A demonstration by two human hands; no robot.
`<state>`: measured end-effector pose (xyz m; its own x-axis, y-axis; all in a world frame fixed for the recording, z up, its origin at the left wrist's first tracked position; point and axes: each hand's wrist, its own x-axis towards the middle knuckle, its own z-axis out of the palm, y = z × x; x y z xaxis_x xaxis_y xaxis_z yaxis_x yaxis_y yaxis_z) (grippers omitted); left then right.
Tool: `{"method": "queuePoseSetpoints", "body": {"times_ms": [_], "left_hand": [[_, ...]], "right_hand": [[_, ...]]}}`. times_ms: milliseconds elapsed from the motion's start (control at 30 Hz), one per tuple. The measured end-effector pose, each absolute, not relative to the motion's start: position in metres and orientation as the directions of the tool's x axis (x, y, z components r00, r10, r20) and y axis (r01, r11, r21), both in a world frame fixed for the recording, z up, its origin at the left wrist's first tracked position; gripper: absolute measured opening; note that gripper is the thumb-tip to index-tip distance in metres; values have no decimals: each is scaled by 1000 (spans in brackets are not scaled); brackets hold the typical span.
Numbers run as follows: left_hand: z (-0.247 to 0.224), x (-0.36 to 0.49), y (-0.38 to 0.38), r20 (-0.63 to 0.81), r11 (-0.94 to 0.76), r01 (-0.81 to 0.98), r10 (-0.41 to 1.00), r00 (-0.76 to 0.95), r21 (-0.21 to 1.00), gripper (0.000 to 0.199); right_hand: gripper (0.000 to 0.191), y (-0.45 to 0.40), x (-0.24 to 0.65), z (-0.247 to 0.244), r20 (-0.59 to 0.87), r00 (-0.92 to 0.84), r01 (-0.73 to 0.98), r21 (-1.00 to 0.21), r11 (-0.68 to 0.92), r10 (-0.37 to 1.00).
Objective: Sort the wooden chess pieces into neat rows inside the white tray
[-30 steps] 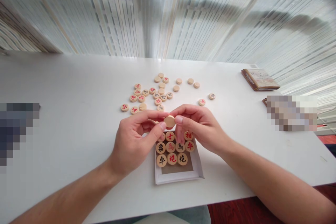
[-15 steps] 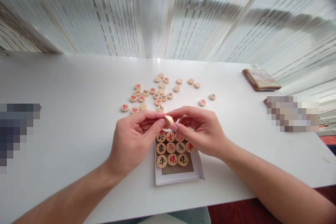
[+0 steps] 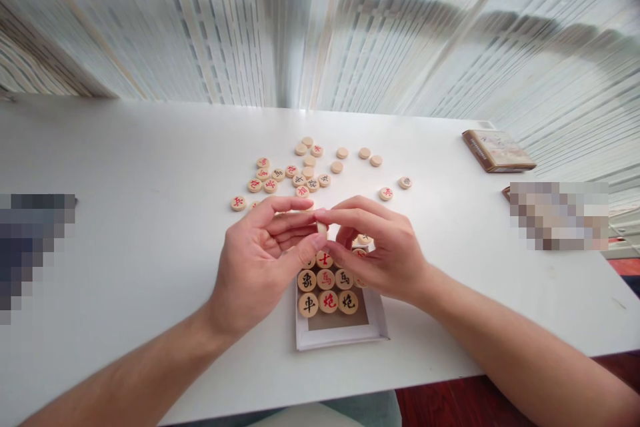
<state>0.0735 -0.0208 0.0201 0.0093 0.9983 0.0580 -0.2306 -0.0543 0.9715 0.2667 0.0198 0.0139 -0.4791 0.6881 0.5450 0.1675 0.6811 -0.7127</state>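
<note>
Getting pinched up around the far end of a shallow white tray (image 3: 345, 335) is one small wooden disc (image 3: 322, 229), turned nearly edge-on, so whatever's on its face can't be read. It's gripped from both sides: the left hand (image 3: 263, 250) is clamped on it with the thumb in front, the index finger stuck out above, and the right hand (image 3: 383, 247) is closed on it too, thumb and index fingertips pressed at the edge.

Below, the tray is filled with lettered discs (image 3: 328, 301) in rows. In the nearest row a black, a red and another black one can be made out, with a bare spot left at the right. The far row is mostly blocked by the hands.

Past the hands, loose discs (image 3: 271, 185) are scattered across the white desk (image 3: 150, 167), some shown with red or black characters, some plain side up. Off to the right a brown and cream box (image 3: 500, 150) is parked, with a pixelated item (image 3: 560, 217) just beside it. The back is covered by a striped curtain (image 3: 240, 27).
</note>
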Motion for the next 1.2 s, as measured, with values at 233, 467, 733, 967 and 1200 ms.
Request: {"method": "queuePoseSetpoints", "body": {"times_ms": [233, 467, 733, 967, 1200], "left_hand": [[16, 73, -18, 76, -91, -251, 995, -66, 964, 43], [18, 73, -18, 78, -100, -249, 992, -97, 963, 43], [22, 75, -18, 102, -133, -263, 986, -131, 955, 39], [20, 72, -18, 59, -87, -250, 992, -115, 964, 34], [20, 74, -18, -50, 46, -275, 999, -9, 960, 25]], "right_hand": [[22, 20, 267, 8, 498, -466, 135, -777, 615, 731], [23, 18, 266, 11, 414, -462, 78, -862, 501, 784], [17, 17, 265, 16, 333, -446, 23, -924, 383, 831], [22, 18, 264, 15, 326, -390, 16, -933, 360, 861], [20, 20, 265, 14, 549, -412, 112, -761, 639, 727]]}}
